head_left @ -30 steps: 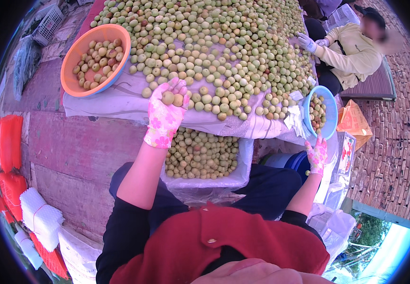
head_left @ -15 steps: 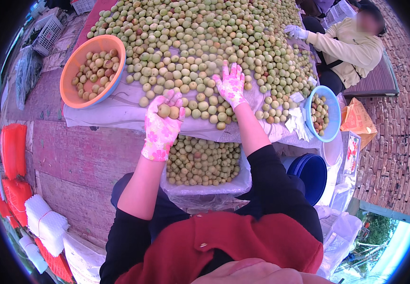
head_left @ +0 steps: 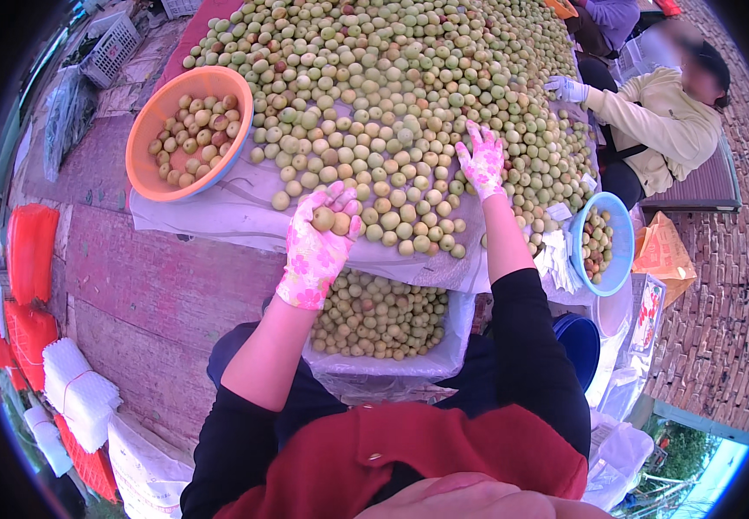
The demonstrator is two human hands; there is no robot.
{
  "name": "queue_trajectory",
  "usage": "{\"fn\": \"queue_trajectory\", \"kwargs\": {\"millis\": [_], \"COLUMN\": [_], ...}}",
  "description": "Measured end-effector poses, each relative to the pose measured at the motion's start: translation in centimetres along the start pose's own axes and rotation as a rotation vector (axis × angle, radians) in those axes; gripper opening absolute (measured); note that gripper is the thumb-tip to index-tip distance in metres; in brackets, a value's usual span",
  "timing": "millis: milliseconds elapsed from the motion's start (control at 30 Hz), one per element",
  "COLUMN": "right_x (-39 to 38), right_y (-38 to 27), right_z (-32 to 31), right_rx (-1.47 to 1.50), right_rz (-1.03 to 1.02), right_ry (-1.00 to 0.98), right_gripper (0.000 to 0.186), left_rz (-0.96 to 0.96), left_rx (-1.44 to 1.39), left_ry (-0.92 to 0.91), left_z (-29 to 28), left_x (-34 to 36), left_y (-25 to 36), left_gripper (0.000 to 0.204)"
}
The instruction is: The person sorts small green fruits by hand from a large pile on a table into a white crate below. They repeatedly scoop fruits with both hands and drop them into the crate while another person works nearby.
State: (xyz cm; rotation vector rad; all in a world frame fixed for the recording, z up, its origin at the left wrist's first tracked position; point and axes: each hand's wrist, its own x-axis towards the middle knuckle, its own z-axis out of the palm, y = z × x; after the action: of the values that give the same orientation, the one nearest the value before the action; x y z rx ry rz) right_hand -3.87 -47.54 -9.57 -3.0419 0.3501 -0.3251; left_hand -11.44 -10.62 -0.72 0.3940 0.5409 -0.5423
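Small round yellow-green fruits [head_left: 374, 69] are spread over a cloth-covered table in front of me. My left hand [head_left: 318, 251], in a pink flowered glove, is turned palm up at the table's near edge, its fingers curled around two of these fruits [head_left: 332, 221]. Further right, my right hand [head_left: 483, 164] wears a matching glove and reaches over the spread with its fingers apart; it rests on or just above the fruits, with none visibly gripped. Below the edge, between my knees, a plastic-lined crate [head_left: 374, 365] is filled with more fruits.
An orange basin [head_left: 136, 164] of redder fruits stands at the table's left, a light-blue basin [head_left: 625, 246] of fruits at the right. A dark blue bucket [head_left: 575, 346] is by my right knee. Across the right side sits a co-worker [head_left: 664, 121], one gloved hand on the fruits.
My right hand has shifted to the right over the fruits. My left hand still holds two fruits. The whole view has swung slightly.
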Motion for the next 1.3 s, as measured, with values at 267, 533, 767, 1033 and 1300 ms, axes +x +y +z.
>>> {"fn": "queue_trajectory", "kwargs": {"millis": [267, 533, 767, 1033, 1300], "right_x": [-5.0, 0.0, -8.4, -19.8, -8.6], "right_y": [-5.4, -17.0, -4.9, 10.1, 2.0], "right_z": [-5.3, -3.3, -9.1, -22.6, -5.0], "right_rx": [-0.105, 0.401, 0.307, -0.446, 0.255], "right_rz": [-0.186, -0.324, -0.166, 0.439, 0.049], "right_ry": [-0.099, 0.061, -0.052, -0.246, -0.061], "right_gripper": [0.044, 0.032, 0.025, 0.035, 0.059], "left_rz": [-0.017, -0.022, -0.030, -0.077, -0.041], "left_rx": [-0.031, -0.023, -0.045, -0.067, -0.001], "left_ry": [-0.009, -0.083, -0.038, -0.092, -0.097], "left_z": [0.1, 0.2, -0.2, -0.5, -0.8], "left_x": [0.7, 0.9, 0.9, 1.4, 1.1], "left_y": [-0.1, 0.4, 0.5, 0.6, 0.2], "left_gripper": [0.038, 0.037, 0.036, 0.035, 0.036]}}
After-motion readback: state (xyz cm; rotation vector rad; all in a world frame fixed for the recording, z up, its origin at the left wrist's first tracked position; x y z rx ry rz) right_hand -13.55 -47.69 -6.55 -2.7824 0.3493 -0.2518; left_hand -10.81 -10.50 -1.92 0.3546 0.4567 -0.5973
